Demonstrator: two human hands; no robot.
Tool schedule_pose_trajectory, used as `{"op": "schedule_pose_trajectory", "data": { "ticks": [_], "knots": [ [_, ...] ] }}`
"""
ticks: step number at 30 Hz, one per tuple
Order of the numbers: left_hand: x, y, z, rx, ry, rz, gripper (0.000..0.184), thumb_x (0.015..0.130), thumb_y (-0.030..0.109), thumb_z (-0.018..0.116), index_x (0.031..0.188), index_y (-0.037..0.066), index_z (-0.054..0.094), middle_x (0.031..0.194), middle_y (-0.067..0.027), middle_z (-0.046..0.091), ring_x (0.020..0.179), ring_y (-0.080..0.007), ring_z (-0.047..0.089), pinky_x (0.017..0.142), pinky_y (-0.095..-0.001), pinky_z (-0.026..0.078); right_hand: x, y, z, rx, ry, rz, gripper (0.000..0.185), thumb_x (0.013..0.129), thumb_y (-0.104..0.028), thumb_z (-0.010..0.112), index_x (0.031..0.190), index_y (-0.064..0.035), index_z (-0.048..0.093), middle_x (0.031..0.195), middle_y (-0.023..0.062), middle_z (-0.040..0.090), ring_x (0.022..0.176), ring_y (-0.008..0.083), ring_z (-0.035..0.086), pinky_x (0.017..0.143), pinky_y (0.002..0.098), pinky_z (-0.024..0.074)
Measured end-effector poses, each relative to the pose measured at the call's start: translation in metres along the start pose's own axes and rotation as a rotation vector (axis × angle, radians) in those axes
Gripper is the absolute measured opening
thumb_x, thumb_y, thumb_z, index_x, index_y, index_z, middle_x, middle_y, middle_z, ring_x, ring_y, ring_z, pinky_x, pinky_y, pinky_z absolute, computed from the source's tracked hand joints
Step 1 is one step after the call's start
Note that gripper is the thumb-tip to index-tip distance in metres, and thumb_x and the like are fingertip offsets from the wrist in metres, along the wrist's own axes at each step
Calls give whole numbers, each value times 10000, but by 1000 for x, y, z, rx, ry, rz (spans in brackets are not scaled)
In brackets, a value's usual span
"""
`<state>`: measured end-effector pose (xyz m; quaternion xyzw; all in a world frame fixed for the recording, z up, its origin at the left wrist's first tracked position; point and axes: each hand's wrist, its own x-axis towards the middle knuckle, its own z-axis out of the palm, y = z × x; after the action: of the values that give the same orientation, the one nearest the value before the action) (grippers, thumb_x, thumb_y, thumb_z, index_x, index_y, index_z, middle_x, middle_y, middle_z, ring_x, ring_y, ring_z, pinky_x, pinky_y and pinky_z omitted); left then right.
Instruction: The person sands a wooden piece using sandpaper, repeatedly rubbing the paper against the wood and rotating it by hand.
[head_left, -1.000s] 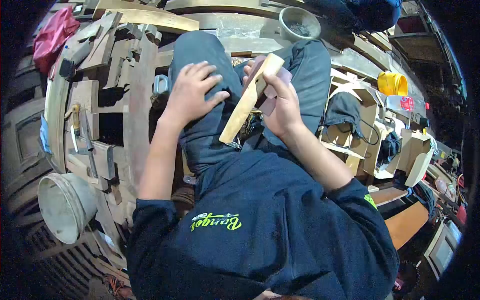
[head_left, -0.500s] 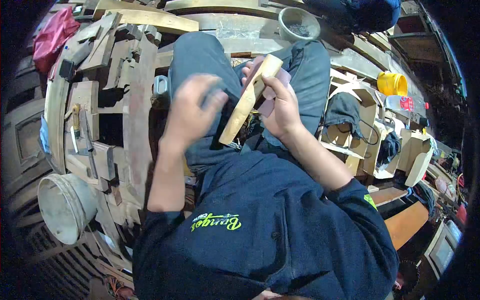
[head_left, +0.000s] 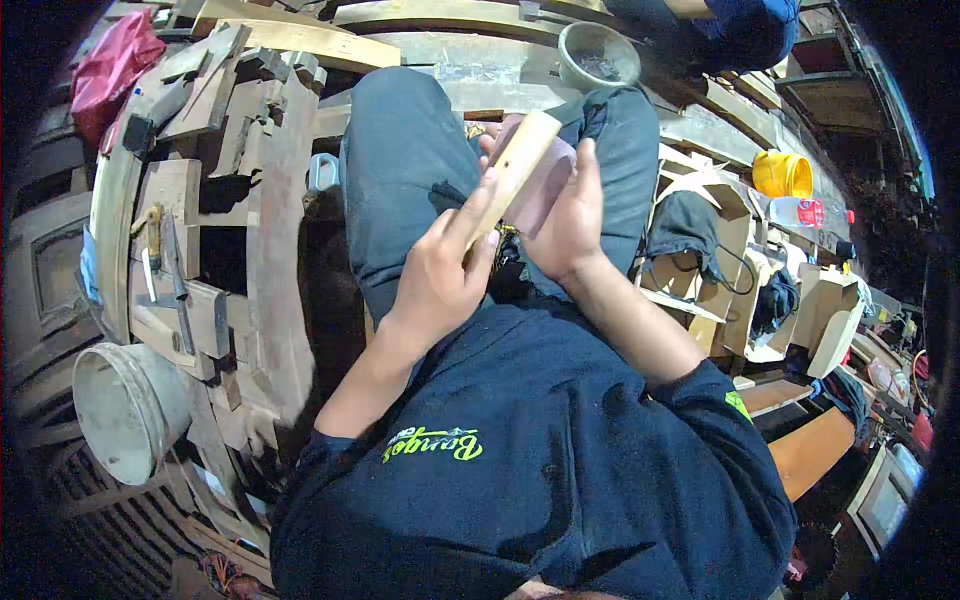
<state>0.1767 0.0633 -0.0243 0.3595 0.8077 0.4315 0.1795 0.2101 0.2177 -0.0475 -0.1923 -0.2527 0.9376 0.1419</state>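
Note:
A pale strip of wood (head_left: pixel 522 160) with a small dark hole near its upper end is tilted above my lap. My left hand (head_left: pixel 441 258) grips its lower end, fingers along one side and thumb on the other. Cupped beneath the wood, my right hand (head_left: pixel 572 222) holds a purplish-pink sheet of sandpaper (head_left: pixel 544 190) across its palm. The right thumb points up beside the sheet, and the fingertips show past the far side of the wood. The wood lies over the sandpaper and hides part of it.
To the left, wood offcuts and a knife (head_left: pixel 151 265) lie near a whitish bucket (head_left: pixel 120 415). A grey bucket (head_left: pixel 598 55) stands ahead, close to another person (head_left: pixel 745 35). On the right are wooden boxes (head_left: pixel 715 235), a yellow container (head_left: pixel 780 175) and a plastic bottle (head_left: pixel 797 212).
My left hand has come in from the left and taken the wood's lower end. My right thumb has lifted off the wood, and more of the sandpaper shows.

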Motion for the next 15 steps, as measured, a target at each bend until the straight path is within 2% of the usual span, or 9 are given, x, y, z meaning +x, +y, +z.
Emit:
{"op": "schedule_pose_trajectory", "data": {
  "ticks": [1, 2, 5, 9, 11, 15],
  "knots": [
    [-3, 3, -1, 41, -58, -65, 541, 941, 77, 552, 1467, 81, 429, 1108, -260, 629, 970, -427, 636, 865, -438, 500, 1, -1, -3, 66, 19, 25, 745, 1027, -580, 168, 1369, 14, 461, 1313, 180, 576, 1182, 286, 576, 1038, 425, 448],
    [-7, -1, 4, 41, -37, 24, 552, 937, 77, 557, 1472, 90, 426, 969, -259, 617, 852, -424, 620, 800, -458, 496, 3, -4, -5, 88, 62, -16, 758, 1034, -561, 109, 1394, 16, 443, 1327, 203, 572, 1185, 305, 578, 1044, 430, 448],
    [-10, -1, 10, 88, -27, 25, 565, 929, 68, 559, 1476, 91, 419, 972, -263, 616, 850, -426, 618, 776, -450, 497, 0, -5, -1, 48, 125, -48, 747, 1040, -538, 88, 1393, 18, 439, 1326, 206, 567, 1214, 319, 562, 1053, 430, 441],
    [0, -2, 10, 97, 52, 28, 560, 931, 73, 557, 1473, 89, 420, 979, -262, 615, 855, -426, 619, 777, -449, 502, -9, 12, 9, 9, 30, 23, 723, 1042, -531, 93, 1394, 2, 434, 1334, 208, 560, 1203, 317, 568, 1054, 431, 436],
    [1, -2, 11, 105, 106, 93, 557, 938, 162, 559, 1478, 178, 424, 856, -212, 581, 721, -423, 622, 658, -498, 528, -4, 5, 1, 114, 22, 79, 747, 1036, -547, 82, 1390, 7, 437, 1328, 213, 563, 1200, 315, 570, 1052, 429, 438],
    [-4, -5, 13, 139, 40, 87, 565, 933, 153, 561, 1480, 189, 423, 849, -222, 582, 721, -425, 622, 655, -495, 527, 0, -4, -1, 24, 130, -68, 748, 1037, -544, 69, 1388, 0, 443, 1307, 183, 580, 1219, 316, 556, 1061, 433, 426]
  ]
}}
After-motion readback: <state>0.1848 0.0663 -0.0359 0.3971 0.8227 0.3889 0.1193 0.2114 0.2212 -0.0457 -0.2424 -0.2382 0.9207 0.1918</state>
